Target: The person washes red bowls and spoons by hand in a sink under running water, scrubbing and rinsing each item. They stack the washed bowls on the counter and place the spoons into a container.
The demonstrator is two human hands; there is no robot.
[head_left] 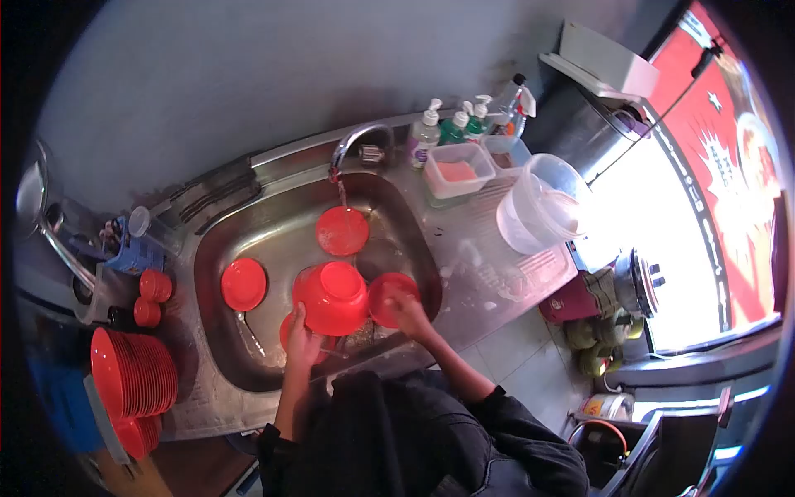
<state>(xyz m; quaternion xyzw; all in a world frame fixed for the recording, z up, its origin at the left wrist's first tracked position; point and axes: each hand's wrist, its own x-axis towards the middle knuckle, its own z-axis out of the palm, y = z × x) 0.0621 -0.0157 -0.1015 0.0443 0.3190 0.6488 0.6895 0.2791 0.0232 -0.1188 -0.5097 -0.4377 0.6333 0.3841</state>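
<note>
Bowl (331,296), red, upside down in the sink (277,214), close to the basin's front wall. Gripped at its near-left rim by the left hand (302,338): fingers (298,319) curled shut against the bowl's side, with the bowl rising just above and to the right of them. Hides most of another red dish (286,330) beneath it, of which only an edge shows by the hand.

Just right of the bowl and touching it, still inside the sink, a red plate (383,291) tilted on edge. Held by the right hand (408,311), fingers (402,305) closed over the plate's near-right edge, the plate's face turned toward the bowl.

At the sink's back, a wet plate (342,231) under a thin stream from the tap (360,139). At the sink's left end, a flat plate (243,284) lying alone on the basin floor, well apart from both hands.

Left of the sink: two small red cups (155,286) and a stack (132,373) of red plates on edge. Right of the sink, on the drainboard: soap bottles (426,134), a tub (460,170) with something pink inside, and a clear jug (538,203) on its side.
</note>
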